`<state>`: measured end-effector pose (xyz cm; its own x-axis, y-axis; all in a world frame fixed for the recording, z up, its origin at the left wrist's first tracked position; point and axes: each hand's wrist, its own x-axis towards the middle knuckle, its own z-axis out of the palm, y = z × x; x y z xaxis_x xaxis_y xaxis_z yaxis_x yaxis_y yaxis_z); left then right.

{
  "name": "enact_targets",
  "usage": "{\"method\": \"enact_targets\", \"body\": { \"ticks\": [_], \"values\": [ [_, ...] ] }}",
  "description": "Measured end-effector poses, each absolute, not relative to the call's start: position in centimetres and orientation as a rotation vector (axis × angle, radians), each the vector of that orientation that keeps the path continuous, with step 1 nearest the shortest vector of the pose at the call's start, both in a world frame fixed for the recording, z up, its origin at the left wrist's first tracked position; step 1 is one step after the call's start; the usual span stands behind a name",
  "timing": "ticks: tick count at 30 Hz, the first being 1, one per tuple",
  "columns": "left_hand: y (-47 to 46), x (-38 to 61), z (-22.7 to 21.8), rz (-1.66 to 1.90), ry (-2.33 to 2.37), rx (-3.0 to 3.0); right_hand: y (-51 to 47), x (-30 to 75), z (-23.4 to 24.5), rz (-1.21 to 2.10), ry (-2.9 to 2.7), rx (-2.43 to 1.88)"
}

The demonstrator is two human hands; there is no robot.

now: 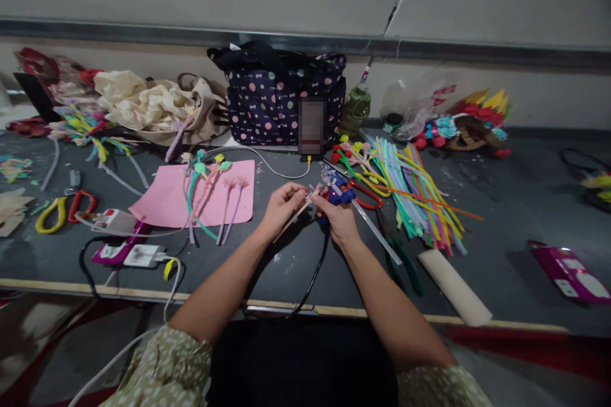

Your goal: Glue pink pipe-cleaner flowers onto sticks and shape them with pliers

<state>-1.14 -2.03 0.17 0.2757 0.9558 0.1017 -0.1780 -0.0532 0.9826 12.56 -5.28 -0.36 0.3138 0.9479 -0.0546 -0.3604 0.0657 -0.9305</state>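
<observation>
My left hand (282, 208) is closed, its fingertips pinching a small pale pink pipe-cleaner flower (314, 191). The flower's pale stem (291, 222) slants down to the left between my wrists. From the other side, my right hand (340, 219) grips the same flower with thumb and fingers. Just behind my right hand is a blue glue gun (338, 191), partly hidden; I cannot tell whether the hand touches it. A clear glue stick (377, 232) sticks out of its back. Left of my hands, several finished pipe-cleaner flowers (228, 191) lie on a pink sheet (165, 194).
Right of my hands lie a bundle of coloured pipe cleaners (405, 184), red-handled pliers (367, 194), dark green-handled pliers (408, 264) and a cardboard tube (456, 286). Scissors (51, 215) and a purple power strip (121, 248) lie left. A dotted bag (267, 102) stands behind.
</observation>
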Motion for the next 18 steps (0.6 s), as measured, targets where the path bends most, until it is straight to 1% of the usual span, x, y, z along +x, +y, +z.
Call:
{"method": "enact_targets", "body": {
  "ticks": [6, 12, 18],
  "values": [
    [-2.14, -1.31, 0.26, 0.972, 0.856, 1.237, -5.33, 12.51, -0.35, 1.122, -0.73, -1.08],
    [-1.72, -1.59, 0.17, 1.001, 0.81, 1.134, -5.25, 12.52, -0.48, 1.126, -0.729, -1.091],
    [-1.81, -1.51, 0.18, 0.917, 0.705, 1.12, -5.44, 12.48, -0.44, 1.118, -0.783, -1.09]
  ]
}}
